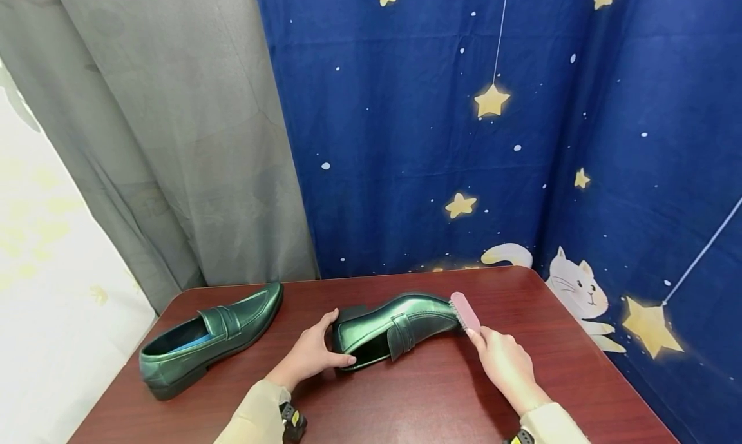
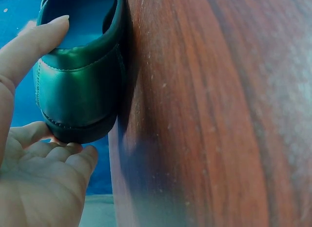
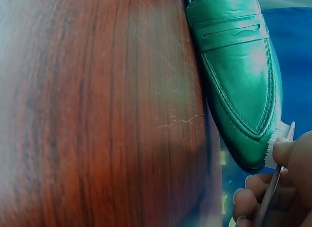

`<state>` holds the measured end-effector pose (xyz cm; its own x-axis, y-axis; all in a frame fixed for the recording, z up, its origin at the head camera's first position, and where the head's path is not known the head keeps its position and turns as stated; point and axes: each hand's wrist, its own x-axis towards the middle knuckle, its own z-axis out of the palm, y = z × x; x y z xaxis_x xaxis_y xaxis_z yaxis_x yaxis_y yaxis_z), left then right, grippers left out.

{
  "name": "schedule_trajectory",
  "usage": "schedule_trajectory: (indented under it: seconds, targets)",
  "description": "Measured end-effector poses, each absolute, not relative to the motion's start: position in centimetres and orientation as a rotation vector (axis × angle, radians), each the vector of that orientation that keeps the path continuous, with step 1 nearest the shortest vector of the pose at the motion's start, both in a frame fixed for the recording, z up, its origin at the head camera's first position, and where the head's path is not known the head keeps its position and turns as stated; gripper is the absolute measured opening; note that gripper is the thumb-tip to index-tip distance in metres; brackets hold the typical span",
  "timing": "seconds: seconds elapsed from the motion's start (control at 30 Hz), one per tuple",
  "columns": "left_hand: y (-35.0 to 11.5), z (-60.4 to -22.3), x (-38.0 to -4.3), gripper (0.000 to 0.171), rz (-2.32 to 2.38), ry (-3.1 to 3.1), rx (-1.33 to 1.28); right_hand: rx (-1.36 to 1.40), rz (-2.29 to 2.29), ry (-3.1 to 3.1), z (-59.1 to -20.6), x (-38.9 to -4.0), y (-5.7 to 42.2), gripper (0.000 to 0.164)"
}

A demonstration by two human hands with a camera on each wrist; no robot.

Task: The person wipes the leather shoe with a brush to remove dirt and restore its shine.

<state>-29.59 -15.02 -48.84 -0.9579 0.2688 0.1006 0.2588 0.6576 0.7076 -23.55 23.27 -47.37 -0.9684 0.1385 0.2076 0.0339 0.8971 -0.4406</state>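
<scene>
Gripping the heel end of a tipped loafer (image 1: 400, 331), metallic green, with the left hand (image 1: 313, 350), set fairly wide: hooked over the rim of the opening with the thumb, reaching round the back of the heel toward the sole side with the fingers. Holding a pink brush (image 1: 466, 312) by the handle in the right hand (image 1: 507, 361), narrowed onto it between thumb and fingers. Touching the toe of the tipped loafer with the pale bristles (image 3: 274, 146).

Lying on its side across the middle of the bench (image 1: 406, 405), between both hands, in the case of the tipped loafer; pointing right at the toe, turned toward the near side at the opening and toward the far side at the sole. Cannot tell whether touching the bench at the toe or raised slightly off it.

Showing, at the left of the bench and well apart from both hands, an upright loafer (image 1: 223, 323) of matching green, aimed far and right at the toe, with a blue insole (image 1: 191, 343) inside. Reaching in from the near side in pale sleeves (image 1: 252, 415). Backed at far left by a grey curtain (image 1: 191, 109), at far right by a blue curtain (image 1: 406, 135) with yellow stars (image 1: 491, 101) and a white cat (image 1: 580, 292).
</scene>
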Motion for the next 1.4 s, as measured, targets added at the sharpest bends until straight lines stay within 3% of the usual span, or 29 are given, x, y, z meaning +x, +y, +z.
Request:
schedule_trajectory:
  seconds: [0.57,1.4]
  targets:
    - [-15.1,-48.8,-29.4,0.115,1.309,2.747,0.490,-0.139,0.700,-2.742,-47.5,-23.5,22.7,0.029]
    - [-15.1,-49.0,-29.5,0.116,1.408,2.667,0.487,0.040,0.567,-2.727,-45.4,-24.6,17.8,0.025]
